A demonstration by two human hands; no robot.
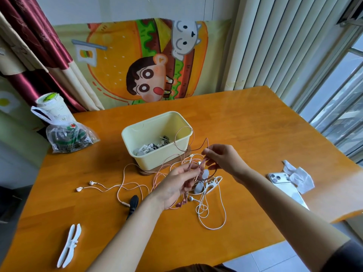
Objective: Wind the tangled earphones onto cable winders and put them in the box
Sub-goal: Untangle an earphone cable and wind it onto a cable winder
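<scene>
Left hand (174,185) grips pink earphones (200,170) tangle; right hand (225,160) pinches its cable, raised just before box (157,158); white winder (69,246) on desk (255,134), near-left.

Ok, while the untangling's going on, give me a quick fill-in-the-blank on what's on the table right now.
1. The tangled earphone cable gripped by the left hand and right hand is ____.
2. The spare white plastic cable winder lies on the orange wooden table, toward its near ____ corner.
3. Earphones already lie ____ the cream rectangular plastic box.
4. The crumpled white tissue overlaps the white ____.

Missing words: pink; left; inside; phone.
</scene>
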